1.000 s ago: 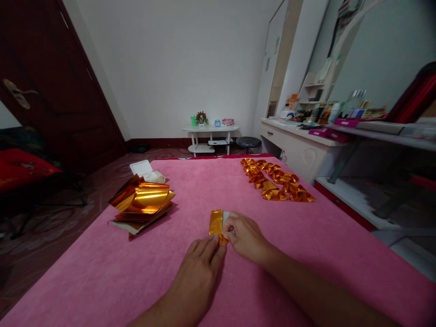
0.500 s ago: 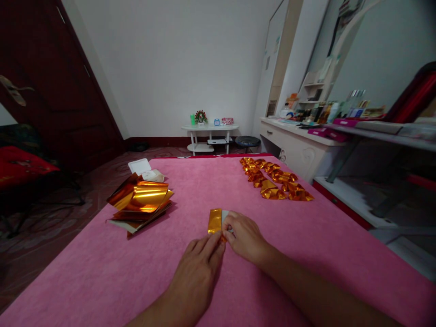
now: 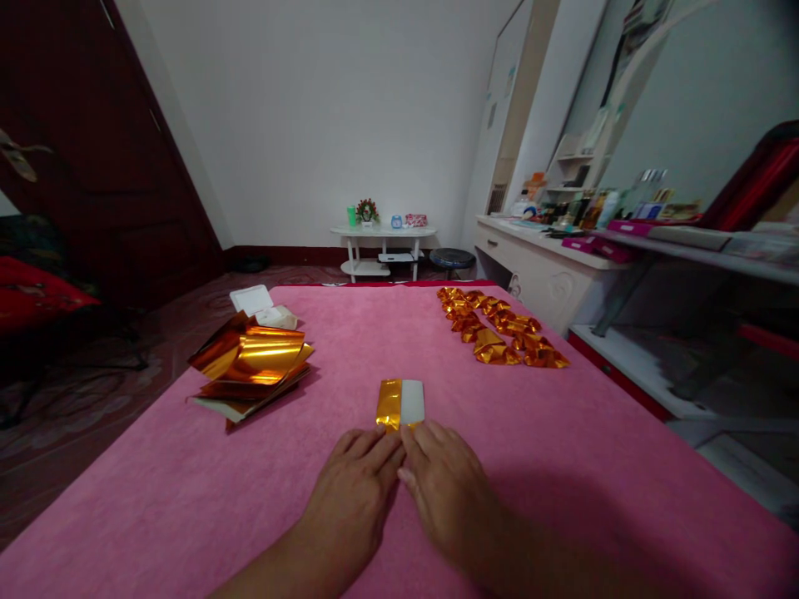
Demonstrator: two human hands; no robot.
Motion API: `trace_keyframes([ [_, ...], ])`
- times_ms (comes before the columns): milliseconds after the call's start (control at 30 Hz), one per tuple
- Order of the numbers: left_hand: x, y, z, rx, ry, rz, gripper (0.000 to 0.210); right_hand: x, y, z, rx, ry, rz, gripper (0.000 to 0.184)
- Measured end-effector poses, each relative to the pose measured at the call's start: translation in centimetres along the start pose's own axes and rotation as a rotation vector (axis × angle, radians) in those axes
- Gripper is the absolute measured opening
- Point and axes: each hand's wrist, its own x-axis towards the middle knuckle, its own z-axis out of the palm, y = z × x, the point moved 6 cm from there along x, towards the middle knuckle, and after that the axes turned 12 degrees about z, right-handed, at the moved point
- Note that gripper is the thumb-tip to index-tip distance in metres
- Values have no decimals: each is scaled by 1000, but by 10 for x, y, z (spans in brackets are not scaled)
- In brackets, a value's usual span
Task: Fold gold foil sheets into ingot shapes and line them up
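Observation:
A small folded sheet of gold foil paper (image 3: 390, 403) lies flat on the pink cloth (image 3: 237, 499) in front of me. Its left half shows shiny gold, its right half the pale back. My left hand (image 3: 359, 478) lies with fingers stretched out, their tips on the near edge of the sheet. Beside it my right hand (image 3: 446, 478) rests flat too, fingertips on the right part of that same near edge. The fingers of both hands hide the near edge.
At left lies a stack of loose gold foil sheets (image 3: 268, 356), with an opened white box (image 3: 253, 301) behind it. Several folded gold foil pieces (image 3: 496, 345) form rows at the far right. A white dressing table (image 3: 549, 258) stands along the right side.
My right hand has come off the sheet's right side and moved down to the near edge, its bent fingers now stretched out. More of the pale half shows. My left hand stays nearly in place.

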Motion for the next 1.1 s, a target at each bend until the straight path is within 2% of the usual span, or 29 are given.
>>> trace_keyframes([
  [167, 1, 0, -2, 33, -7, 1, 46, 1, 17, -4, -195, 16, -39, 24],
  [300, 0, 0, -2, 29, 8, 7, 45, 13, 30, -3, -318, 28, 44, 21],
  [367, 0, 0, -1, 15, 19, 11, 46, 11, 27, 0, -316, 39, 48, 20],
  [467, -1, -1, -1, -17, 26, 9, 48, 2, 14, 1, -195, 32, -73, 20],
  [567, -1, -3, -4, -68, 13, 19, 47, 5, 13, -7, -189, 17, -44, 17],
  [667, 1, -10, -11, -150, 17, 24, 42, 23, 19, -11, -184, -73, 16, 23],
  [800, 7, -20, -16, -236, 38, -5, 34, 55, 35, -4, -36, -198, 156, 26],
  [833, 8, -21, -16, -243, 43, 2, 33, 63, 38, -1, 5, -205, 176, 27],
  [933, 10, -19, -16, -228, 40, 41, 29, 89, 43, 2, 149, -72, 153, 15],
  [967, 10, -19, -15, -218, 38, 52, 29, 97, 43, 4, 189, -40, 144, 19],
  [1033, 9, -17, -15, -201, 43, 68, 27, 112, 42, 14, 222, -68, 156, 34],
  [1100, 9, -17, -16, -190, 52, 79, 25, 124, 41, 26, 216, -160, 184, 38],
])
